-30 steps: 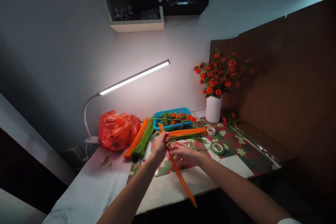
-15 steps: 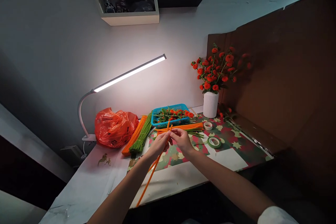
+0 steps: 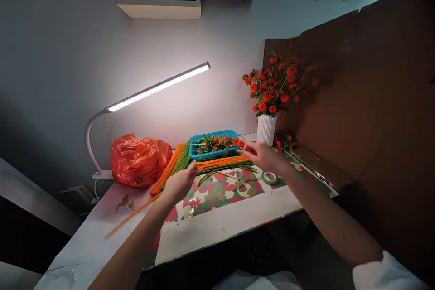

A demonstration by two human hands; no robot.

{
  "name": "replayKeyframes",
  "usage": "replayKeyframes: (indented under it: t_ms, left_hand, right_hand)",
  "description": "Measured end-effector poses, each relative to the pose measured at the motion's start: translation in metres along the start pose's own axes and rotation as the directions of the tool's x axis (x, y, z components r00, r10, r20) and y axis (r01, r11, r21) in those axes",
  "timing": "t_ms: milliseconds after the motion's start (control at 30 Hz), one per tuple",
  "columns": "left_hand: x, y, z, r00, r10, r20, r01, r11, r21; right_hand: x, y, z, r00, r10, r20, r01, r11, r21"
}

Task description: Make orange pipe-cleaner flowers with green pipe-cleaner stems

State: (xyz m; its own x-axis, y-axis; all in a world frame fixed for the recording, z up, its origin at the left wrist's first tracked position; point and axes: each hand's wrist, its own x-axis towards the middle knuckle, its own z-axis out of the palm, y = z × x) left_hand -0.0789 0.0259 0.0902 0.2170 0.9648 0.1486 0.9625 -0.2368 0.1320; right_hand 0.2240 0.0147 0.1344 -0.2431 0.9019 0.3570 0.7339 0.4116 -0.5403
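Observation:
My left hand (image 3: 181, 183) is closed at the fingertips above the front left part of the patterned mat. An orange pipe cleaner (image 3: 131, 217) runs out behind its wrist toward the lower left, blurred by motion; the point where it is gripped is hidden. Farther right, my right hand (image 3: 261, 155) is pinched shut, with a short orange pipe cleaner end (image 3: 240, 151) sticking out at its fingertips. The hands are well apart. Between and behind them lie loose orange pipe cleaners (image 3: 220, 162) with green ones (image 3: 244, 167) along their near side.
A blue basket (image 3: 194, 154) holds red flowers and green stems. Bundled orange and green pipe cleaners (image 3: 182, 158) lie beside a red plastic bag (image 3: 139, 161). Green tape (image 3: 269, 178), a white vase (image 3: 266, 129) of flowers and a lit lamp (image 3: 159, 87) stand around; cardboard (image 3: 340, 86) borders the right.
My hands, together before at the ends of orange pipe cleaners, have separated: left hand toward the left, right hand to the right and up. The long pipe cleaner has swung leftward. The view has shifted slightly.

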Motion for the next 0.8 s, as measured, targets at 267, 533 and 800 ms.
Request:
replayKeyframes:
  t_ms: [267,533,800]
  left_hand:
    - [-0.012,0.015,0.076,0.970,0.243,0.018,-0.241,0.968,-0.072]
    - [0.023,0.033,0.093,0.893,0.445,-0.070,-0.450,0.884,-0.125]
    - [0.044,0.029,0.105,0.949,0.304,-0.089,-0.316,0.914,-0.254]
  right_hand:
    - [-0.050,0.091,0.061,0.901,0.432,0.033,-0.374,0.815,-0.443]
    - [-0.050,0.136,0.026,0.946,0.296,0.132,-0.203,0.859,-0.471]
    - [-0.026,0.098,0.041,0.962,0.264,0.072,-0.188,0.831,-0.524]
